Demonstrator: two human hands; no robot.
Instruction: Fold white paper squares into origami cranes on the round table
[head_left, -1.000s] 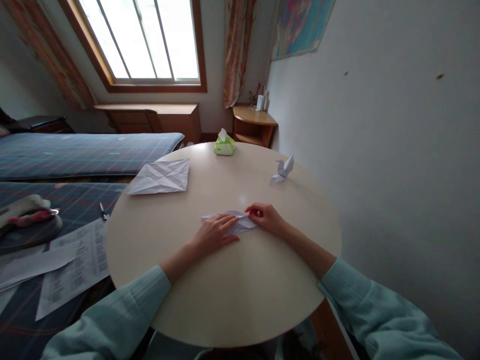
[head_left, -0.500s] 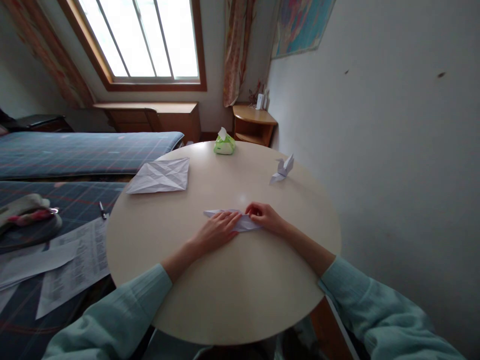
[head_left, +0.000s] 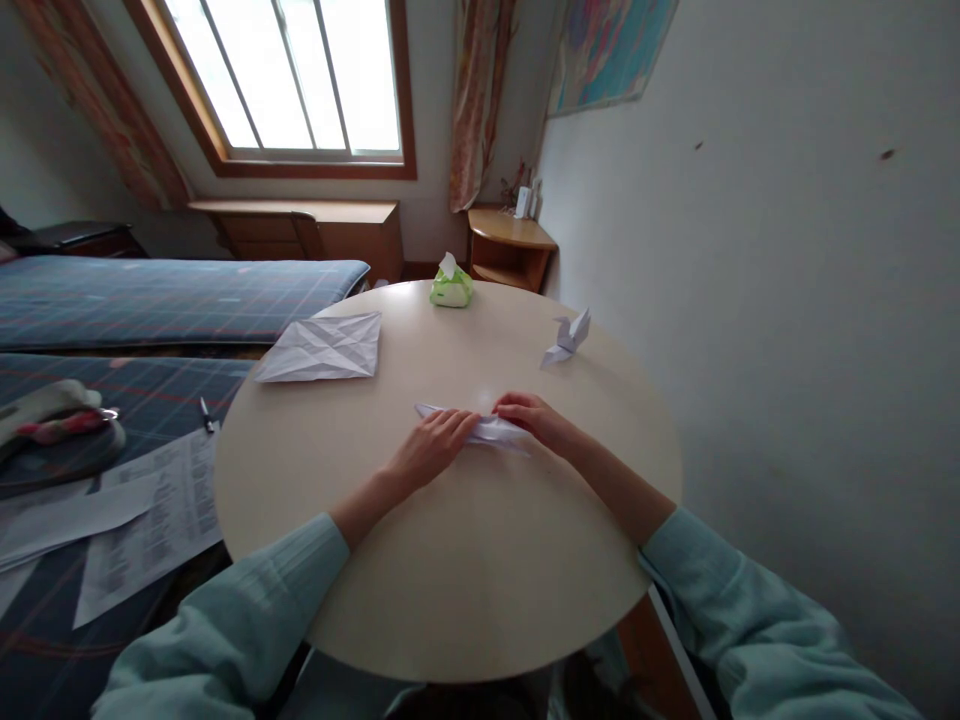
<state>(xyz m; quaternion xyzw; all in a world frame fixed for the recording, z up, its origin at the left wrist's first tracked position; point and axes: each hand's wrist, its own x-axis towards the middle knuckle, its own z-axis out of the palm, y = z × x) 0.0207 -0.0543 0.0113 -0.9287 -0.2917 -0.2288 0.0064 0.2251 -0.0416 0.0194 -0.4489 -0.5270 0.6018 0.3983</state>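
A narrow piece of folded white paper (head_left: pixel 496 431) lies between my hands at the middle of the round table, its pointed left end showing past my fingers. My left hand (head_left: pixel 439 440) is closed over its left part, the fingers together on top and the thumb hidden. With bent fingers, my right hand (head_left: pixel 536 415) pinches at its far right edge; the fingertips are partly hidden. Farther back on the right stands a folded paper crane (head_left: pixel 568 337). A creased sheet of white paper (head_left: pixel 324 348) lies at the table's far left.
A green tissue pack (head_left: pixel 451 285) sits at the far edge of the round table (head_left: pixel 465 580). On the left, a plaid bed (head_left: pixel 45 560) holds printed sheets (head_left: pixel 161 530), a pen (head_left: pixel 206 415) and a bag-like item (head_left: pixel 64 430). A white wall (head_left: pixel 787 350) borders the right side.
My left hand has drawn its fingers in around the folded paper, which has turned a little and lifted at its left end. My right hand has shifted slightly away from me.
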